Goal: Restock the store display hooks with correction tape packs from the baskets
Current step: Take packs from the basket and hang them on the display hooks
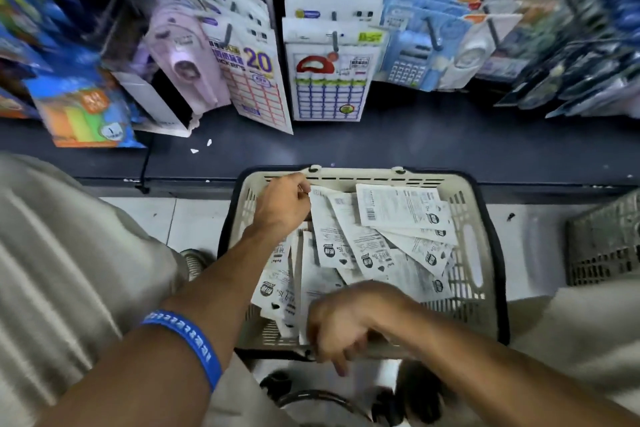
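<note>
Left hand (pixel 282 204) pinches the top corner of one flat white printed correction tape pack (pixel 329 232) in the cream plastic basket (pixel 467 246), long axis running back from its fingertips towards the blurred right hand (pixel 341 326), fingers loosely curled, grip unclear.

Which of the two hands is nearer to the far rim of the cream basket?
Left. The left hand is just below the basket's far rim, pinching a pack. The right hand is at the near rim, far from it.
</note>
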Motion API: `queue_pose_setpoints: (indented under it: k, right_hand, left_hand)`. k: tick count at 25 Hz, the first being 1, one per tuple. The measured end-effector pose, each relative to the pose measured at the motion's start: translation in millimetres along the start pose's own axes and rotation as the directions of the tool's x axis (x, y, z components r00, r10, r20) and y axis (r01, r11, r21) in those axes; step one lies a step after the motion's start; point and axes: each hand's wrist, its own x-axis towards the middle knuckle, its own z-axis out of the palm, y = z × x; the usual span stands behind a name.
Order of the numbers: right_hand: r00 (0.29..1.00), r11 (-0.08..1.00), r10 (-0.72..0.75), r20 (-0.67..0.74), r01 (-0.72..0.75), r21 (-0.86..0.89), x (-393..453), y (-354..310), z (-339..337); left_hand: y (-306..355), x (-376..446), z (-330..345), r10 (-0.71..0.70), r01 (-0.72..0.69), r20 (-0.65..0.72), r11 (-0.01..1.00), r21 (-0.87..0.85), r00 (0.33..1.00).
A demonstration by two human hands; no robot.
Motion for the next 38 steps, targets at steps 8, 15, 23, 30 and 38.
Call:
queue_pose_setpoints:
  k: [8, 15, 23, 30, 38]
  right_hand:
    - [0.298, 0.913, 0.305, -0.905, -0.362, 0.189, -44, 89, -47]
    - [0.141, 0.792, 0.438, -0.888, -0.528, 0.307, -40, 142, -14]
    - [0.037, 0.917, 0.142, -0.989, -0.382, 0.117, -81, 97, -64]
    - [0.254, 0.858, -0.203, -0.946, -0.420, -0.297, -139, 20, -90]
    - [0.052, 0.752, 0.325, -0.944, 0.591, 0.292, -92, 38, -52]
  left_hand:
    - [-8, -37, -3, -0.008, 0.000, 0.158, 0.999, 0.048, 0.987]
    - [-9, -88, -4, 0.123, -0.121, -0.001, 0.973, -0.199, 0.992]
    - [16, -57, -33, 0.191, -0.253, -0.200, 0.898, -0.361, 0.961]
    - [53, -45, -67, 0.464, -0.391, -0.090, 0.822, 0.413, 0.881]
    - [8, -41, -64, 0.130, -0.074, 0.068, 0.842, -0.535, 0.989]
